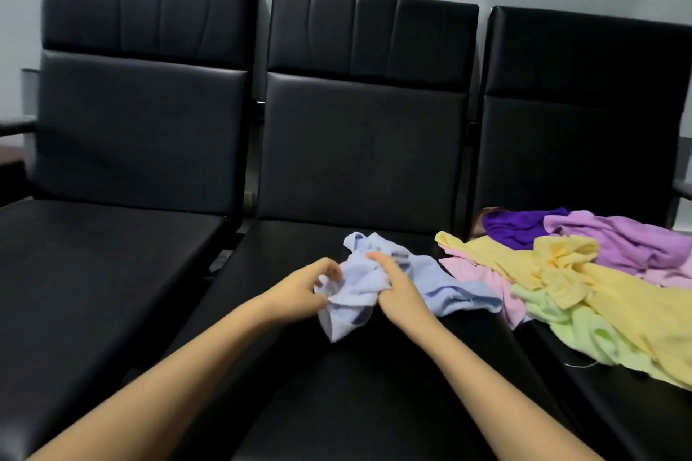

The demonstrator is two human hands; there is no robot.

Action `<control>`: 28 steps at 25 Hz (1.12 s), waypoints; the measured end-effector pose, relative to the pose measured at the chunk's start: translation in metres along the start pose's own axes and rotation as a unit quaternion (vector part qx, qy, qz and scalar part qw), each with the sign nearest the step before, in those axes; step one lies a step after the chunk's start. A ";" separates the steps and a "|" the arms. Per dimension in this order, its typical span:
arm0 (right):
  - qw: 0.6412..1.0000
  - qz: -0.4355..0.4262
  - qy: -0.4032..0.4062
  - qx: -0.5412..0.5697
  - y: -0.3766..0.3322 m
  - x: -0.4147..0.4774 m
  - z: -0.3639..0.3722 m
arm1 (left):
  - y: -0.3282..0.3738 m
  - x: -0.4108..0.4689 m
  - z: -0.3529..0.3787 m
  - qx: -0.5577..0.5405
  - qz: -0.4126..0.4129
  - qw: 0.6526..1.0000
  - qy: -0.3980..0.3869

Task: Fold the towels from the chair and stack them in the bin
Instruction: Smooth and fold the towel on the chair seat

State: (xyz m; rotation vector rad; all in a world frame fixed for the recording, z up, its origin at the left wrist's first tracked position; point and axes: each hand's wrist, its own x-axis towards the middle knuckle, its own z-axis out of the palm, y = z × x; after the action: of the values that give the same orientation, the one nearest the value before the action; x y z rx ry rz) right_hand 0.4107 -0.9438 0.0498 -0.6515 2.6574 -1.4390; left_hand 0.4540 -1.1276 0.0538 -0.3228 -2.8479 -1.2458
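we've got the light blue towel (445,292) bunched on the middle chair seat (337,385), just off frame centre toward 6 o'clock. our left hand (318,288) pinches a crumpled edge at the towel's 9 o'clock side, fingers curled round the cloth. our right hand (395,290) grips a fold nr its middle, thumb up on top. the other towels (584,273) (yellow, pink, green, lilac, dark purple) lie in a loose heap at 3 o'clock on the right-hand seat, w/ the pink one touching the blue one's far end. no bin in view. we judge the cloth light, soft & limp: no stiffness, so it'll sag wherever it's not held, & it shouldn't slip much in bare fingers. best hold, we think, is 2 neighbouring corners, one per hand, then spread it flat on the seat before folding. a mid-cloth grab like this one leaves it wadded. the corners are hidden in the bunch, so we'd prob. need to feel along an edge to find them.
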 end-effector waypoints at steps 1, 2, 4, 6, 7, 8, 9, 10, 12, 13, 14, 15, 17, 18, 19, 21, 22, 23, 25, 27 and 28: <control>0.991 0.024 0.008 0.133 -0.005 0.001 0.000 | -0.005 -0.002 -0.001 0.018 0.032 0.999 -0.017; 0.964 0.049 0.000 0.262 -0.008 0.002 0.001 | -0.009 -0.004 0.001 0.035 0.051 0.997 -0.049; 0.908 0.126 -0.022 0.400 -0.012 0.005 -0.001 | -0.011 -0.005 0.008 0.029 0.051 0.998 -0.021; 0.909 0.205 -0.014 0.363 -0.010 0.006 -0.007 | -0.002 0.000 0.013 -0.051 0.041 0.992 0.109; 0.915 0.227 0.004 0.333 -0.007 0.007 -0.010 | 0.006 0.001 0.014 -0.098 0.030 0.981 0.165; 0.928 0.232 0.033 0.290 -0.006 0.008 -0.013 | 0.012 0.001 0.014 -0.134 0.012 0.970 0.204; 0.940 0.226 0.060 0.247 -0.007 0.006 -0.017 | 0.018 0.002 0.014 -0.141 0.000 0.961 0.236; 0.950 0.212 0.090 0.211 -0.009 0.003 -0.021 | 0.021 0.002 0.014 -0.127 -0.007 0.960 0.251; 0.949 0.170 0.123 0.234 -0.020 -0.006 -0.028 | 0.027 0.001 0.016 -0.069 -0.014 0.967 0.244; 0.955 0.129 0.091 0.250 -0.033 -0.013 -0.027 | 0.031 0.002 0.020 -0.047 -0.012 0.970 0.238; 0.970 0.097 0.035 0.218 -0.045 -0.018 -0.024 | 0.036 0.002 0.025 -0.051 -0.011 0.972 0.229; 0.989 0.074 -0.035 0.122 -0.055 -0.025 -0.019 | 0.040 0.004 0.029 -0.088 -0.011 0.973 0.211; 0.991 0.042 -0.116 -0.056 -0.048 -0.029 -0.008 | 0.043 0.007 0.030 -0.190 -0.017 0.970 0.150; 0.988 0.031 -0.113 -0.099 -0.041 -0.027 -0.009 | 0.041 0.006 0.025 -0.211 -0.017 0.971 0.114; 0.985 0.017 -0.103 -0.137 -0.035 -0.026 -0.015 | 0.038 0.004 0.018 -0.203 -0.012 0.977 0.068; 0.975 -0.018 -0.087 -0.201 -0.026 -0.021 -0.029 | 0.030 0.001 -0.001 -0.018 -0.005 0.999 -0.050; 0.973 -0.024 -0.081 -0.216 -0.024 -0.019 -0.035 | 0.028 -0.001 -0.008 0.140 -0.006 0.986 -0.089; 0.971 -0.017 -0.068 -0.228 -0.022 -0.018 -0.041 | 0.028 -0.001 -0.013 0.271 -0.011 0.958 -0.088; 0.966 -0.001 -0.010 -0.260 -0.020 -0.013 -0.048 | 0.031 -0.002 -0.023 0.313 0.009 0.950 0.006; 0.971 -0.006 0.064 -0.229 -0.022 -0.013 -0.055 | 0.031 0.000 -0.028 0.141 0.062 0.983 0.100; 0.979 -0.020 0.090 -0.181 -0.025 -0.014 -0.058 | 0.028 0.001 -0.029 0.034 0.072 0.988 0.129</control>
State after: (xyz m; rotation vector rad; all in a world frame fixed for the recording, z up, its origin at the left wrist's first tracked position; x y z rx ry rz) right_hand 0.4176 -0.9044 0.1007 -0.6254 3.1029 -1.0735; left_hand 0.4561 -1.1306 0.0940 -0.3321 -2.5914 -1.0740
